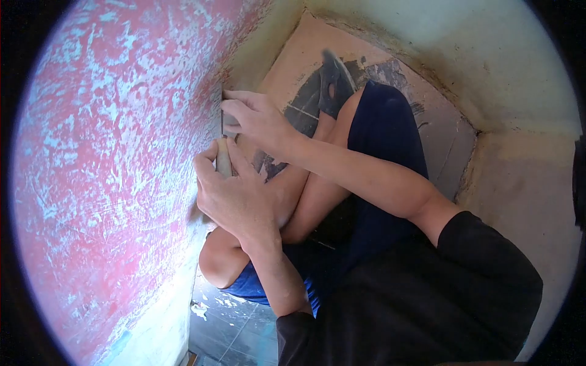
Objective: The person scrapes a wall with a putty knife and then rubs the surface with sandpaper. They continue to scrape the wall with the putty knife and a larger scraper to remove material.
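Observation:
My left hand [235, 198] is closed around the pale handle of a scraper [223, 160], thumb and fingers along its sides. Just beyond it, my right hand [259, 119] has its fingers bent over the scraper's flat grey blade, whose thin edge meets the wall. Part of the blade is hidden by the right fingers. The wall [122, 134] beside both hands is pink, with rough, patchy white and pale-blue areas.
My bent legs [384, 122] are folded under my arms. Dark debris and smears mark the pinkish floor [305, 43] near my sandal [329, 82]. Stained, bare walls [513, 79] close in at the back and right. Dark tiles [229, 326] with white flakes lie lower left.

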The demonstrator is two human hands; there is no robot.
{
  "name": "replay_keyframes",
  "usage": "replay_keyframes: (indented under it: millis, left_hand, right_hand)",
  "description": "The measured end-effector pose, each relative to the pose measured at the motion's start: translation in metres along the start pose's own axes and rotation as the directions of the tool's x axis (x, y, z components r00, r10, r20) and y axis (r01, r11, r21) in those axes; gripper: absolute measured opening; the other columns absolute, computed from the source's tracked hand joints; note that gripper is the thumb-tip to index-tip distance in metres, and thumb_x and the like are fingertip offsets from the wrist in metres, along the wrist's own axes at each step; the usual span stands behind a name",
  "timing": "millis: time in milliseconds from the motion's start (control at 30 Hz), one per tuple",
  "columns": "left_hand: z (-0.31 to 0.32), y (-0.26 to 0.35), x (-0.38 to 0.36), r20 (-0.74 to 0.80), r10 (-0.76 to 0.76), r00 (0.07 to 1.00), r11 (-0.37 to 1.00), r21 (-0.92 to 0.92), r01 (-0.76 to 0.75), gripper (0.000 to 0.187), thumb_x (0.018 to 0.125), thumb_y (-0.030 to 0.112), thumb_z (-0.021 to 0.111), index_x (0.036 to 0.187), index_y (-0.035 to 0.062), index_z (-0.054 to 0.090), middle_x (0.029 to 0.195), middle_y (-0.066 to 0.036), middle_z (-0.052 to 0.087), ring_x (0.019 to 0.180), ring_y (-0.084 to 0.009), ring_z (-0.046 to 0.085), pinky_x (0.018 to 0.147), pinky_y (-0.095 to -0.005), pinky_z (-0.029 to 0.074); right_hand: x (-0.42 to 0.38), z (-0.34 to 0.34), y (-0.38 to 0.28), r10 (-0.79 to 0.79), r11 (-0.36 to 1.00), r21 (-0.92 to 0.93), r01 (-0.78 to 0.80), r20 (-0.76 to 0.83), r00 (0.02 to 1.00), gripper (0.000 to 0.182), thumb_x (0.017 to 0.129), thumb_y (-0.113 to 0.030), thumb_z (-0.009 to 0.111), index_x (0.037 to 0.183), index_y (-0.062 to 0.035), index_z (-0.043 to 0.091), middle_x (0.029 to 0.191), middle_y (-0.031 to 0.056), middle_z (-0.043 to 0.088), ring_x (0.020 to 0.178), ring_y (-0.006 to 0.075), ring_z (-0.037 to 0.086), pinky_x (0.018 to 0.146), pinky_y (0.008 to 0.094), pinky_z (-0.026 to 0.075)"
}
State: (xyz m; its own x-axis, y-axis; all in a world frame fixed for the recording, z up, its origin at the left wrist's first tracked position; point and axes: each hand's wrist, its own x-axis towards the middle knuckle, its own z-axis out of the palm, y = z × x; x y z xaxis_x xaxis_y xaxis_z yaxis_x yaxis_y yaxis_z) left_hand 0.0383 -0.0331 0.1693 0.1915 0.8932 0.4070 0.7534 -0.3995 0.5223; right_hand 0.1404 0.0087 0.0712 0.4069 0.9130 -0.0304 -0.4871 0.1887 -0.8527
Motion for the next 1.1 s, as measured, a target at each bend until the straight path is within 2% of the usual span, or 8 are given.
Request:
replay_keyframes:
  millis: [100, 167, 300, 367, 600, 667, 900, 1100]
  left_hand:
    - [0.016, -0.006, 0.007, 0.036, -0.003, 0.999, 1.0, -0.024, 0.004, 0.021, 0.089, 0.015, 0.072, 0.09, -0.0039, 0.064, 0.086, -0.021, 0.073, 0.079, -0.0351, 0.072, 0.072, -0.0437, 0.053]
    - [0.018, -0.005, 0.005, 0.048, -0.002, 0.999, 0.999, -0.039, 0.004, 0.021, 0.089, 0.016, 0.072, 0.089, -0.0035, 0.065, 0.086, -0.021, 0.073, 0.08, -0.0348, 0.072, 0.072, -0.0437, 0.053]
    - [0.003, 0.017, 0.001, 0.056, -0.07, 0.996, 0.997, 0.029, 0.068, 0.02, 0.089, 0.016, 0.071, 0.09, -0.0036, 0.064, 0.085, -0.022, 0.072, 0.078, -0.0367, 0.072, 0.07, -0.0437, 0.053]
    - [0.008, 0.015, 0.001, 0.09, -0.12, 0.989, 0.993, 0.0, 0.12, 0.02, 0.09, 0.015, 0.07, 0.09, -0.0037, 0.064, 0.085, -0.022, 0.072, 0.078, -0.0377, 0.071, 0.07, -0.0439, 0.053]
    - [0.017, 0.02, -0.004, 0.112, -0.112, 0.987, 0.994, -0.008, 0.113, 0.02, 0.091, 0.016, 0.068, 0.091, -0.0033, 0.063, 0.082, -0.025, 0.071, 0.08, -0.0411, 0.071, 0.07, -0.0457, 0.053]
    - [0.018, 0.017, -0.008, 0.084, -0.098, 0.992, 0.995, 0.0, 0.098, 0.02, 0.091, 0.016, 0.068, 0.091, -0.0032, 0.062, 0.082, -0.025, 0.071, 0.08, -0.0413, 0.071, 0.07, -0.0459, 0.053]
    - [0.015, 0.024, -0.003, 0.149, -0.126, 0.981, 0.991, -0.027, 0.132, 0.02, 0.091, 0.016, 0.068, 0.091, -0.0033, 0.062, 0.081, -0.027, 0.07, 0.08, -0.0417, 0.071, 0.07, -0.0474, 0.052]
    - [0.022, 0.019, 0.0, 0.16, -0.123, 0.979, 0.989, -0.063, 0.135, 0.02, 0.09, 0.016, 0.068, 0.093, -0.0036, 0.063, 0.081, -0.027, 0.069, 0.079, -0.0435, 0.07, 0.07, -0.0475, 0.052]
  right_hand:
    - [-0.006, 0.007, -0.025, 0.118, 0.993, -0.028, -0.119, -0.019, 0.993, 0.034, 0.092, -0.013, 0.064, 0.121, 0.0054, 0.062, 0.104, 0.0055, 0.067, 0.097, 0.0096, 0.059, 0.087, 0.0272, 0.05]
    - [-0.003, 0.003, -0.022, 0.011, 0.957, -0.29, -0.029, -0.066, 0.998, 0.033, 0.09, -0.013, 0.065, 0.117, 0.005, 0.063, 0.102, 0.0055, 0.067, 0.095, 0.0083, 0.058, 0.083, 0.0263, 0.049]
    - [-0.012, 0.012, -0.035, -0.088, 0.953, -0.293, 0.076, -0.026, 0.996, 0.033, 0.087, -0.011, 0.064, 0.115, 0.0058, 0.064, 0.101, 0.0056, 0.067, 0.094, 0.0077, 0.057, 0.081, 0.0268, 0.049]
    - [-0.009, 0.005, -0.041, 0.109, 0.915, -0.375, -0.148, -0.124, 0.986, 0.03, 0.086, -0.008, 0.061, 0.112, 0.0065, 0.065, 0.096, 0.0062, 0.067, 0.09, 0.0079, 0.057, 0.077, 0.0272, 0.05]
    - [-0.007, 0.006, -0.03, -0.078, 0.985, -0.159, 0.066, -0.071, 0.994, 0.028, 0.087, -0.008, 0.06, 0.11, 0.0061, 0.065, 0.091, 0.0057, 0.067, 0.083, 0.0089, 0.059, 0.07, 0.0282, 0.051]
    - [-0.006, 0.0, -0.041, 0.063, 0.948, -0.307, -0.089, -0.094, 0.994, 0.027, 0.088, -0.007, 0.06, 0.11, 0.0053, 0.066, 0.095, 0.0053, 0.067, 0.083, 0.0083, 0.059, 0.071, 0.0277, 0.051]
    - [0.003, 0.0, -0.016, -0.049, 0.982, -0.188, 0.033, -0.081, 0.996, 0.025, 0.088, -0.008, 0.059, 0.108, 0.004, 0.068, 0.09, 0.0046, 0.068, 0.079, 0.0073, 0.057, 0.068, 0.0272, 0.049]
    - [0.007, -0.005, -0.03, -0.014, 0.894, -0.44, -0.079, -0.205, 0.979, 0.025, 0.087, -0.008, 0.06, 0.106, 0.0055, 0.067, 0.089, 0.0053, 0.069, 0.079, 0.0086, 0.057, 0.069, 0.0299, 0.05]
